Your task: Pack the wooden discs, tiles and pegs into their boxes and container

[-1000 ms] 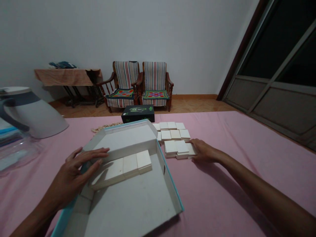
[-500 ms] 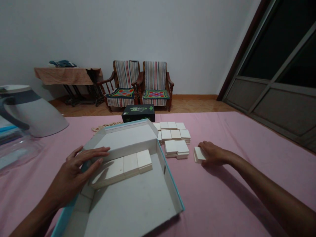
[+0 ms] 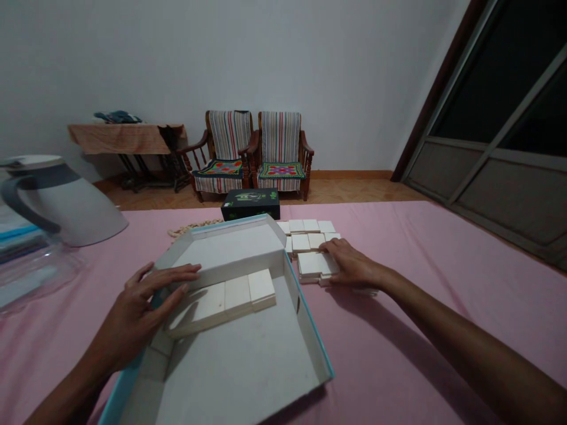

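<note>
I sit with the white cardboard box point(image 3: 234, 366) in front of me, and I use it here as my mark for all places. My left hand point(image 3: 133, 313) is on the left side of this box, open with the fingers spread, and the fingers point(image 3: 177, 273) lie over the top of its inner wall point(image 3: 234, 265). It seems only to rest there and not to grip anything. Inside the box, just in front of that wall, lies a row of three white blocks point(image 3: 225, 301). The long line of this row goes from left to right, and my left hand is the nearer one to it.

Outside the box, just beside its far right corner, is a group of white blocks point(image 3: 308, 248), laid flat in low stacks on the pink sheet point(image 3: 420, 354). My right hand point(image 3: 354, 265) is the nearer hand to them. It is half closed and the fingers point(image 3: 332, 251) touch the top of the front stack point(image 3: 312, 265) (from this view I cannot tell if it really holds a block or only presses on it). One more block point(image 3: 365, 292) lies partly under this hand, and behind the box is a black box point(image 3: 250, 205)
</note>
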Demonstrator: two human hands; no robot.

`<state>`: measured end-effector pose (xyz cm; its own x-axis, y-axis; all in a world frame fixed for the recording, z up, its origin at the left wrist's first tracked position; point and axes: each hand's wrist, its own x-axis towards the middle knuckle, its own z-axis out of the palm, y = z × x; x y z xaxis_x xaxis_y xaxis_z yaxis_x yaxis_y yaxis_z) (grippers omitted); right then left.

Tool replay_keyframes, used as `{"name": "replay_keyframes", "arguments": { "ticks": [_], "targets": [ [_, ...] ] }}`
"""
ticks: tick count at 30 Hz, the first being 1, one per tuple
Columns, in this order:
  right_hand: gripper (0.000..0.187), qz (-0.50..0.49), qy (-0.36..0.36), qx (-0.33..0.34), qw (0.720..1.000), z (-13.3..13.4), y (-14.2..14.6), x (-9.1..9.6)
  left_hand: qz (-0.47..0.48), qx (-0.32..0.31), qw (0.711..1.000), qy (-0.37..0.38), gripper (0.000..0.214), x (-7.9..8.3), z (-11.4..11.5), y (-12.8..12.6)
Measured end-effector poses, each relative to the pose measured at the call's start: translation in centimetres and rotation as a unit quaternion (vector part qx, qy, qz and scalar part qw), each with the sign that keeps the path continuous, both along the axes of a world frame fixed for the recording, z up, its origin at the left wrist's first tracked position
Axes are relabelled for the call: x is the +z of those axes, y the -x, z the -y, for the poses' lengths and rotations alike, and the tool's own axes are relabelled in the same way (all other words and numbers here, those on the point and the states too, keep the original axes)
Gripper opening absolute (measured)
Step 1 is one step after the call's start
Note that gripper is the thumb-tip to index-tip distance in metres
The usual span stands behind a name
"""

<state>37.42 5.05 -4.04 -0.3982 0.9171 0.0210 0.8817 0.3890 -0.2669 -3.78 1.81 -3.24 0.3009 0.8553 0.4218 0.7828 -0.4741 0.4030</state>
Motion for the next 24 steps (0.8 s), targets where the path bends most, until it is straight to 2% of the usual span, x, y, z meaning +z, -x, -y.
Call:
{"name": "replay_keyframes", "arguments": {
  "ticks": [4,7,11,17,24],
  "targets": [
    [0.063,0.053,-0.006,-0.022,0.998,0.1,0.4,-0.2,-0.003,0.003,1.000,-0.001,0.030,0.0,0.0,0.1],
    [0.066,0.079,0.018,-0.030,0.996,0.1,0.9,-0.2,0.000,0.002,1.000,0.001,0.030,-0.1,0.0,0.1],
    [0.064,0.055,0.049,-0.039,0.997,0.0,1.3,-0.5,0.012,0.002,1.000,-0.006,0.029,-0.1,0.0,0.0],
    [0.059,0.039,0.049,-0.038,0.997,-0.2,1.5,-1.5,0.017,0.005,1.000,0.000,0.028,0.1,0.1,-0.2],
    [0.056,0.067,0.059,-0.010,0.996,-0.2,1.7,-1.3,0.021,-0.001,1.000,0.000,0.029,0.1,0.1,-0.3]
  ]
}}
